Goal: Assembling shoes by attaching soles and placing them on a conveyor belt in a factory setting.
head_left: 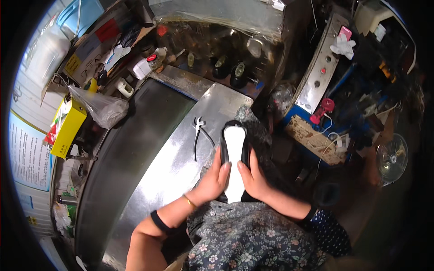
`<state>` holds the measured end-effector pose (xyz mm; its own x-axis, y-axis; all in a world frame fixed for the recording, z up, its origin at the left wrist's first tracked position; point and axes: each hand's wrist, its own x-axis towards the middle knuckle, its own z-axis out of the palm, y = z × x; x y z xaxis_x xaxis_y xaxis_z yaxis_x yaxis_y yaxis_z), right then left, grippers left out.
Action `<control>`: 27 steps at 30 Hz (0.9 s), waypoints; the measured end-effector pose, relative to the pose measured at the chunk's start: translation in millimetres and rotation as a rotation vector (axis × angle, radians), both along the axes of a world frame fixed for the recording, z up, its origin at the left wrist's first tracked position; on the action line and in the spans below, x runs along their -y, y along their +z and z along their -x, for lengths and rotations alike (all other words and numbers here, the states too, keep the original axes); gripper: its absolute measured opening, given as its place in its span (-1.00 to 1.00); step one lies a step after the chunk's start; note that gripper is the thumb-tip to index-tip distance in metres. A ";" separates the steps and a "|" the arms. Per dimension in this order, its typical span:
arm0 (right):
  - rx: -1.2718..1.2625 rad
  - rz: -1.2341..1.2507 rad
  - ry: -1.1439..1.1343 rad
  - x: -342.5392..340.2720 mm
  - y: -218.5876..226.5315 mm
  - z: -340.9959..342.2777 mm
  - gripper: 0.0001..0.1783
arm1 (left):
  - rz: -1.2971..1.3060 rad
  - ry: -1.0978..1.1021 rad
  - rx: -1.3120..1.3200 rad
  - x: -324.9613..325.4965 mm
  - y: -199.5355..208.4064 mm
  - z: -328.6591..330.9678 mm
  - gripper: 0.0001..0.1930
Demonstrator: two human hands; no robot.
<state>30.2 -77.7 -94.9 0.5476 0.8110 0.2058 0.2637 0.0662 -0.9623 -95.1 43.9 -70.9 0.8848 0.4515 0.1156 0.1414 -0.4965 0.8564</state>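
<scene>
Centre: your left hand (213, 181) and right hand (256, 177), partly closed, clasp the black shoe-shaped piece with a long white face (235, 144). Step, judged: steadying it; next move likely calls for even side pressure. Farther, left of centre: black-handled metal pliers (197, 128) on the shiny metal tabletop (158, 174).

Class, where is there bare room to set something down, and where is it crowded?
Free: the steel tabletop between dark belt, pliers and left hand; also the belt, between tabletop and plastic bag. Crowded: around the yellow box, and the blue-edged machine at right.
</scene>
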 end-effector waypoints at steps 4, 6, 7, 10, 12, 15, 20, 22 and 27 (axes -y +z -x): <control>0.143 0.125 -0.090 11.1 18.4 18.0 -0.23 | -0.241 0.360 0.070 38.5 -9.3 1.1 -0.51; 0.066 0.129 -0.041 12.5 24.3 10.7 -0.22 | -0.008 0.397 0.187 37.6 -20.6 -1.4 -0.53; 0.080 0.130 -0.038 14.6 22.1 7.7 -0.22 | 0.197 0.389 0.239 35.9 -21.4 -5.5 -0.52; 0.173 0.124 0.015 26.3 3.4 1.7 -0.25 | 0.622 0.328 0.289 3.7 -8.9 -29.9 -0.42; 0.116 0.206 0.156 28.6 24.8 -15.3 -0.27 | 0.947 0.201 0.325 -23.2 9.7 -54.3 -0.33; -0.334 0.175 0.231 9.1 26.3 -54.2 -0.29 | 1.061 -0.004 0.160 -36.3 40.9 -68.4 -0.40; -0.583 -0.179 0.333 -39.6 35.9 -67.3 -0.32 | 0.368 0.096 0.051 -16.2 33.0 -69.8 -0.63; -0.506 -0.150 0.382 -40.7 31.3 -74.4 -0.35 | 0.307 0.136 -0.048 -14.6 46.5 -68.6 -0.62; -0.032 -0.126 0.441 -44.8 43.8 -86.8 -0.72 | 0.457 -0.114 0.310 -26.6 20.1 -66.7 -0.58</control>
